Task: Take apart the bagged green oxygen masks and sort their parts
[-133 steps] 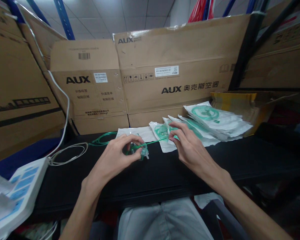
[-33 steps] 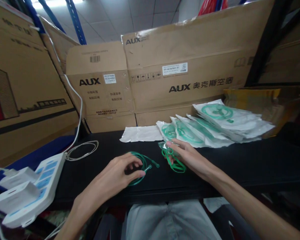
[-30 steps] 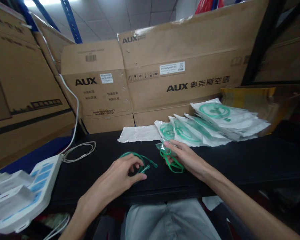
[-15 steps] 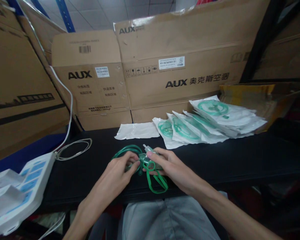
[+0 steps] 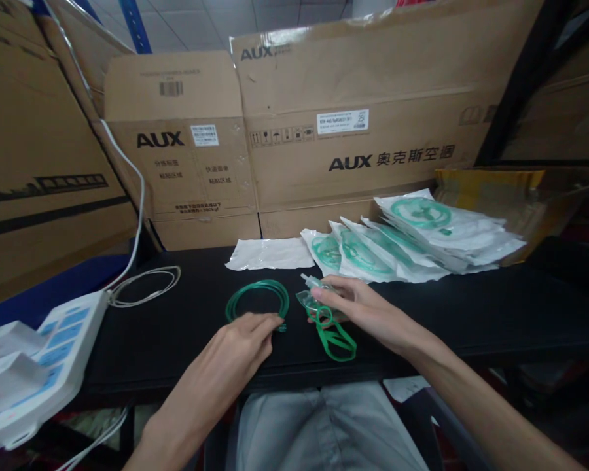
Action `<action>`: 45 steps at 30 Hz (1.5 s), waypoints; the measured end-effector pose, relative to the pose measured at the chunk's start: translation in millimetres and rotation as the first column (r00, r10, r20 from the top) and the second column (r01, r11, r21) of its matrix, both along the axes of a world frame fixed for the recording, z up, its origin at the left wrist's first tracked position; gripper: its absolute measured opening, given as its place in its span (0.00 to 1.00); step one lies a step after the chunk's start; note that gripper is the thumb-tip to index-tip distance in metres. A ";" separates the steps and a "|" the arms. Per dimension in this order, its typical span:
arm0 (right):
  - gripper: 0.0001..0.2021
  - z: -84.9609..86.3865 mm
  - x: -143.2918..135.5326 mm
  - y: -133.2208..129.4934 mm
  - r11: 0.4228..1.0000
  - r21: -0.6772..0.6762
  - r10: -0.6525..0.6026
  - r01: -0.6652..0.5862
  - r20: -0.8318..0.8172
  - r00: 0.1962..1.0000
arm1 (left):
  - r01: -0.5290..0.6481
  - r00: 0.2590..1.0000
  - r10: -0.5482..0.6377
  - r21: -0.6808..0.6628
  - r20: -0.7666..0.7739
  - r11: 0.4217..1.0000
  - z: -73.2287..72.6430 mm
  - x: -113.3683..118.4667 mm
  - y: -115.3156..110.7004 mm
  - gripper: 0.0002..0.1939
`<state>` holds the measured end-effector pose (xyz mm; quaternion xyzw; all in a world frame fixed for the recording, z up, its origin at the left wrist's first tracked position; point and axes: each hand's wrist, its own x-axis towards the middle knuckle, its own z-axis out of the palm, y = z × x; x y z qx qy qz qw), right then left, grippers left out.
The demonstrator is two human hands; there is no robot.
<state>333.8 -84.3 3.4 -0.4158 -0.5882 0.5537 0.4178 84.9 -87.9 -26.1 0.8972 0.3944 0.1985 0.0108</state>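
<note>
Left hand (image 5: pixel 243 340) pinching coiled green tubing (image 5: pixel 262 286); right hand (image 5: pixel 366 304) grasping clear mask (image 5: pixel 305 299) (strap (image 5: pixel 341 358) dangling).

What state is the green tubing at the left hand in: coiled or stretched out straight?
Coiled: the green tubing lies in round loops on the black table, the left hand at its near side.

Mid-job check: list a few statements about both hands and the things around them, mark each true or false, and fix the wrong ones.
1. The right hand holds the clear mask. True.
2. The left hand touches a red tube. False: it is at the coiled green tubing.
3. The flat white pouch lies left of the overlapping pouches. True.
4. The power strip is to the right of both hands. False: it is to the left of them.
</note>
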 end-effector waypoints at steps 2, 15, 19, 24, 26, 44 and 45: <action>0.21 1.6 3.3 -0.1 0.999 0.049 -0.005 0.002 0.052 0.999 | 0.055 0.998 -0.054 0.050 -0.029 0.997 -2.2 -1.1 -1.8 0.19; 0.16 2.2 13.4 -6.5 0.919 0.329 -0.024 -0.218 0.598 0.801 | 0.172 0.985 -0.173 0.099 -0.002 0.980 -15.9 -15.3 -0.4 0.27; 0.16 4.0 9.0 -8.0 0.924 0.312 -0.018 -0.222 0.614 0.789 | 0.165 0.986 -0.167 0.070 0.024 0.984 -20.9 -15.4 -2.8 0.26; 0.17 0.7 5.8 -8.7 0.924 0.322 -0.029 -0.208 0.600 0.800 | 0.141 0.980 -0.133 -0.045 0.148 0.989 -26.4 -8.1 -6.7 0.29; 0.17 -1.8 7.0 -8.0 0.904 0.353 -0.016 -0.240 0.591 0.807 | 0.168 0.970 -0.158 -0.042 0.184 0.985 -25.3 -5.6 -8.7 0.27; 0.14 0.4 0.9 -14.7 0.821 0.428 -0.002 -0.378 0.664 0.748 | 0.065 0.964 -0.082 0.074 0.254 0.995 -8.8 0.2 -10.8 0.15; 0.13 0.5 0.4 -16.0 0.814 0.439 -0.022 -0.379 0.677 0.736 | 0.072 0.971 -0.086 0.072 0.221 0.995 -6.5 1.2 -10.0 0.15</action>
